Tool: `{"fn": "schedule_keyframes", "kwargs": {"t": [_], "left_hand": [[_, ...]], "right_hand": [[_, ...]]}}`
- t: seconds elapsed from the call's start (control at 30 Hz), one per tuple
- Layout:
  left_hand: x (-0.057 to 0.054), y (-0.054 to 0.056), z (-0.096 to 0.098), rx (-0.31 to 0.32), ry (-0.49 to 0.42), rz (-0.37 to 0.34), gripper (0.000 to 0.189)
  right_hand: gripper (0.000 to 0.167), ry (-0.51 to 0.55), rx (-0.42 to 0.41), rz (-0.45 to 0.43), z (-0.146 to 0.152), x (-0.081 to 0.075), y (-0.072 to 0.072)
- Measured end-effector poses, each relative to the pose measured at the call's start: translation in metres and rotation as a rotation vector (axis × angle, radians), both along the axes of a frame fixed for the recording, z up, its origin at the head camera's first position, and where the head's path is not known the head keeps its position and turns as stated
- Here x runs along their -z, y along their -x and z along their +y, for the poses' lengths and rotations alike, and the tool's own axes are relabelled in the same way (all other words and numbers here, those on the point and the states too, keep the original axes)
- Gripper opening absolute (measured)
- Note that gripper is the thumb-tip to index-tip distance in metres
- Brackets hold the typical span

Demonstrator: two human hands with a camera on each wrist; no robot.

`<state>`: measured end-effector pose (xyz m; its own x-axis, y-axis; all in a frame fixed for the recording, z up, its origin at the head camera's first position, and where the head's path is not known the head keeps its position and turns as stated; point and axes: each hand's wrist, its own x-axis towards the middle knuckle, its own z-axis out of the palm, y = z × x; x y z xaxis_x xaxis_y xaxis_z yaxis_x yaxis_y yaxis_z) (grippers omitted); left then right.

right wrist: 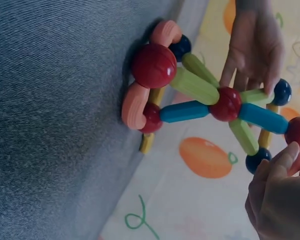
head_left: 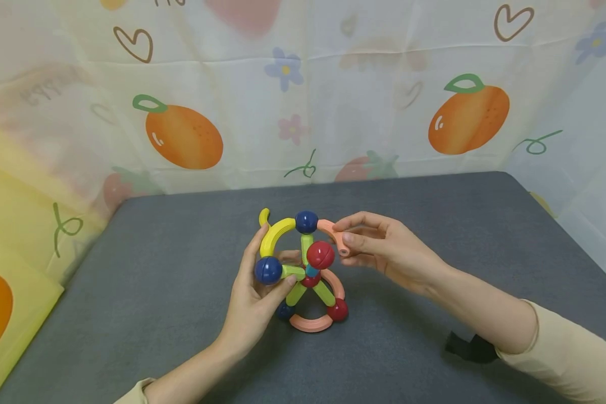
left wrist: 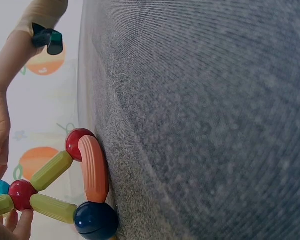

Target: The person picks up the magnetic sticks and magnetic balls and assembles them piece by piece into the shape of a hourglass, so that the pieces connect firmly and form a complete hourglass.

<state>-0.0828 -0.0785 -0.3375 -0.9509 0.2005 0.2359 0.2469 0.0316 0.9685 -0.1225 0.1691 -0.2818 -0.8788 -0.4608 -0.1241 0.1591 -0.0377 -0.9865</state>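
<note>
A structure of magnetic rods and balls stands on the grey table, its red centre ball (right wrist: 225,104) joined to light green rods (right wrist: 195,86) and blue rods (right wrist: 185,112). My left hand (head_left: 255,300) grips its left side, thumb on a green rod beside a navy ball (head_left: 269,270). Above that ball a yellow curved rod (head_left: 276,233) reaches the top navy ball (head_left: 306,222). My right hand (head_left: 384,247) pinches a salmon curved rod (head_left: 340,242), whose far end meets that top ball. Near its free end is an upper red ball (head_left: 320,255). Salmon curved rods (left wrist: 94,170) link balls at the base.
Another yellow curved rod (head_left: 265,217) shows behind my left fingertips. A black strap (head_left: 469,347) is by my right forearm. Behind the grey table (head_left: 156,269) hangs a fruit-printed cloth (head_left: 308,112), with a yellow part at the left.
</note>
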Motion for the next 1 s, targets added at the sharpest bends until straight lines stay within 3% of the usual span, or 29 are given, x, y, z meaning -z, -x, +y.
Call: {"fn": "schedule_keyframes", "kwargs": {"t": [0.37,0.73,1.0], "left_hand": [[0.001,0.001,0.0,0.008,-0.012,0.028,0.087],[0.001,0.001,-0.001,0.0,-0.01,0.008,0.087],[0.001,0.001,-0.001,0.005,0.002,0.014,0.087]], "right_hand": [[0.048,0.043,-0.063,0.04,0.007,0.006,-0.002],[0.029,0.037,-0.049,0.07,0.004,0.017,-0.002],[0.033,0.043,0.014,0.101,-0.003,0.023,-0.011]]}}
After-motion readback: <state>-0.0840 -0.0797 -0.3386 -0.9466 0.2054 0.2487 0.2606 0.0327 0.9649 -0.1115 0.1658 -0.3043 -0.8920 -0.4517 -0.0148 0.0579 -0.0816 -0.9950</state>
